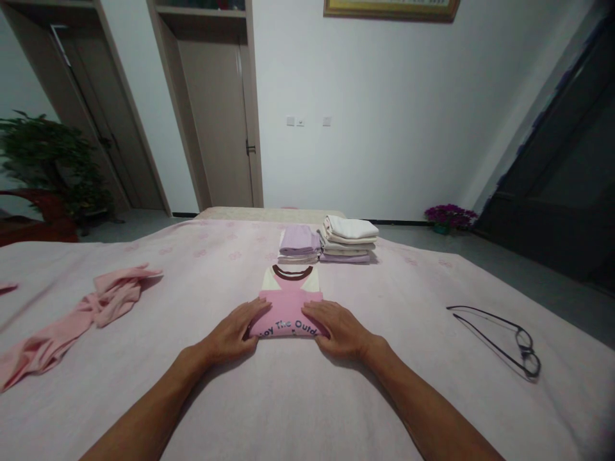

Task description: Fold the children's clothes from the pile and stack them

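A pink and white T-shirt [291,307] with a dark brown collar and printed letters lies folded in a small rectangle on the bedspread. My left hand [235,330] holds its left edge, fingers on top and thumb at the near corner. On the opposite edge, my right hand [339,328] grips it the same way. Just beyond the collar stand two piles of folded clothes: a lower one with a lilac garment [300,240] on top and a taller one topped by a white garment [350,228].
A crumpled pink garment [103,301] lies to the left on the pale pink bedspread [288,410]. Black-framed glasses [524,346] rest at the right with their arms unfolded. Purple flowers [450,216] stand on the floor past the bed.
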The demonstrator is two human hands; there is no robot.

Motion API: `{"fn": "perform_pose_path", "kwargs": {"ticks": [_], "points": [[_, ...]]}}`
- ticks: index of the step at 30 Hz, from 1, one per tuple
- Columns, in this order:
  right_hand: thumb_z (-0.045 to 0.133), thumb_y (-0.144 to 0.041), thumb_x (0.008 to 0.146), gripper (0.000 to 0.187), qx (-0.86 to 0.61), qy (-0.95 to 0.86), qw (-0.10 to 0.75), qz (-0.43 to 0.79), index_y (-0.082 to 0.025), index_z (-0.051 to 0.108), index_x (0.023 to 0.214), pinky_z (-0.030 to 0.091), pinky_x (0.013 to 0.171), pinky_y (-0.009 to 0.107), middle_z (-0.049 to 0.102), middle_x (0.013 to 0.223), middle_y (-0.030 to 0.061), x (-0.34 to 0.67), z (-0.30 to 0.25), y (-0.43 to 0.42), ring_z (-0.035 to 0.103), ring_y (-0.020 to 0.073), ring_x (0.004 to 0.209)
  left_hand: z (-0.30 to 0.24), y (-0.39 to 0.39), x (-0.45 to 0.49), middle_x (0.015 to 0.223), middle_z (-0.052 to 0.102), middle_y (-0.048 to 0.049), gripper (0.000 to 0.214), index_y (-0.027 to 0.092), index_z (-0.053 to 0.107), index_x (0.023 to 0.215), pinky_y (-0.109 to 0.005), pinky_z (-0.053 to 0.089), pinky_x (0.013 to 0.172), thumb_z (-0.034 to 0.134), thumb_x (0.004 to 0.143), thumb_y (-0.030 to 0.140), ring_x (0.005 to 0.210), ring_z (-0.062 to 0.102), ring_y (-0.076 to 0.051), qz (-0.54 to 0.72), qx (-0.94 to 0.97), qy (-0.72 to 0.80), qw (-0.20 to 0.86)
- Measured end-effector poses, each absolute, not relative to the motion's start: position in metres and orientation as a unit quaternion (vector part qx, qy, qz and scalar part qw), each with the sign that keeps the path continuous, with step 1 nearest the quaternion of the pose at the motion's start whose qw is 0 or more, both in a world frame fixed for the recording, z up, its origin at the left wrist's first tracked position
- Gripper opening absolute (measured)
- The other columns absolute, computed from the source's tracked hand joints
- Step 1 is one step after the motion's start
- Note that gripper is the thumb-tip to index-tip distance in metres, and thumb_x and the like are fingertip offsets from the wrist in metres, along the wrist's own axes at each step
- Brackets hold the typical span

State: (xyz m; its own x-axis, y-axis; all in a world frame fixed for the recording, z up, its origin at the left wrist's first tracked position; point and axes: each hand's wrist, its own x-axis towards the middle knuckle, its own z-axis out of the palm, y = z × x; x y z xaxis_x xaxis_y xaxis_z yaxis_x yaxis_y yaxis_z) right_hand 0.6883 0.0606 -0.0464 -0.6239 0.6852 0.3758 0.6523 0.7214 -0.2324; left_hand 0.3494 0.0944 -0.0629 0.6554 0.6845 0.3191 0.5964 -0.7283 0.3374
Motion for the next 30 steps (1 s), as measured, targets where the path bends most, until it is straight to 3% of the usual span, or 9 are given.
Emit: {"fn": "perform_pose_path", "kwargs": {"ticks": [6, 10, 15, 19, 22, 26, 30], "points": [[0.056, -0.003, 0.066, 0.073, -0.367, -0.887, 0.28, 0.002, -0.021, 0.059, 0.137, 0.047, 0.108, 0.047, 0.066, 0.135, 0.0113, 0.691, -0.059, 0.069, 0.061, 0.0257, 0.124, -0.064, 0.094, 0.35, 0.158, 0.043, -0.0093, 0.084, 0.026, 0.041, 0.153, -0.051, 0.036, 0.12, 0.054, 0.073, 0.007, 0.144, 0.044, -0.028, 0.218, 0.899, 0.368, 0.095], [0.054, -0.006, 0.065, 0.075, -0.388, -0.865, 0.318, 0.014, -0.021, 0.058, 0.139, 0.044, 0.112, 0.049, 0.063, 0.14, 0.0108, 0.699, -0.07, 0.076, 0.057, 0.0252, 0.131, -0.065, 0.095, 0.349, 0.155, 0.048, -0.0098, 0.07, 0.024, 0.045, 0.151, -0.049, 0.039, 0.119, 0.055, 0.082, 0.015, 0.141, 0.047, -0.027, 0.231, 0.896, 0.367, 0.094], [0.055, -0.01, 0.076, 0.067, -0.37, -0.872, 0.319, 0.027, -0.023, 0.056, 0.142, 0.041, 0.115, 0.051, 0.058, 0.146, 0.0103, 0.706, -0.072, 0.084, 0.049, 0.024, 0.139, -0.065, 0.099, 0.349, 0.155, 0.048, -0.0117, 0.068, 0.024, 0.046, 0.15, -0.049, 0.039, 0.118, 0.067, 0.086, 0.035, 0.141, 0.047, -0.028, 0.227, 0.902, 0.358, 0.083], [0.053, -0.022, 0.093, 0.041, -0.374, -0.867, 0.323, 0.062, -0.022, 0.064, 0.132, 0.041, 0.115, 0.052, 0.065, 0.137, 0.0109, 0.705, -0.061, 0.083, 0.056, 0.0254, 0.133, -0.058, 0.099, 0.35, 0.143, 0.061, -0.0101, 0.044, 0.024, 0.06, 0.138, -0.045, 0.046, 0.113, 0.055, 0.095, 0.036, 0.13, 0.058, -0.025, 0.25, 0.894, 0.365, 0.075], [0.052, -0.032, 0.097, 0.035, -0.365, -0.855, 0.35, 0.11, -0.021, 0.067, 0.127, 0.045, 0.11, 0.048, 0.07, 0.129, 0.0107, 0.7, -0.049, 0.073, 0.063, 0.0261, 0.122, -0.051, 0.092, 0.354, 0.131, 0.07, -0.0097, 0.038, 0.022, 0.066, 0.129, -0.044, 0.045, 0.112, 0.049, 0.098, 0.037, 0.121, 0.065, -0.025, 0.287, 0.895, 0.334, 0.073], [0.056, -0.033, 0.095, 0.034, -0.368, -0.846, 0.346, 0.173, -0.022, 0.069, 0.124, 0.054, 0.097, 0.04, 0.073, 0.122, 0.0084, 0.697, -0.042, 0.066, 0.068, 0.0246, 0.111, -0.045, 0.082, 0.359, 0.113, 0.076, -0.0073, 0.039, 0.021, 0.07, 0.119, -0.031, 0.056, 0.093, 0.043, 0.101, 0.042, 0.102, 0.072, -0.022, 0.303, 0.864, 0.374, 0.15], [0.069, -0.034, 0.087, 0.044, -0.332, -0.868, 0.334, 0.154, -0.024, 0.067, 0.129, 0.05, 0.104, 0.045, 0.07, 0.128, 0.0095, 0.701, -0.054, 0.074, 0.065, 0.0264, 0.118, -0.048, 0.085, 0.358, 0.111, 0.077, -0.0078, 0.037, 0.021, 0.072, 0.114, -0.032, 0.056, 0.09, 0.052, 0.097, 0.046, 0.1, 0.072, -0.023, 0.295, 0.853, 0.383, 0.196]]}}
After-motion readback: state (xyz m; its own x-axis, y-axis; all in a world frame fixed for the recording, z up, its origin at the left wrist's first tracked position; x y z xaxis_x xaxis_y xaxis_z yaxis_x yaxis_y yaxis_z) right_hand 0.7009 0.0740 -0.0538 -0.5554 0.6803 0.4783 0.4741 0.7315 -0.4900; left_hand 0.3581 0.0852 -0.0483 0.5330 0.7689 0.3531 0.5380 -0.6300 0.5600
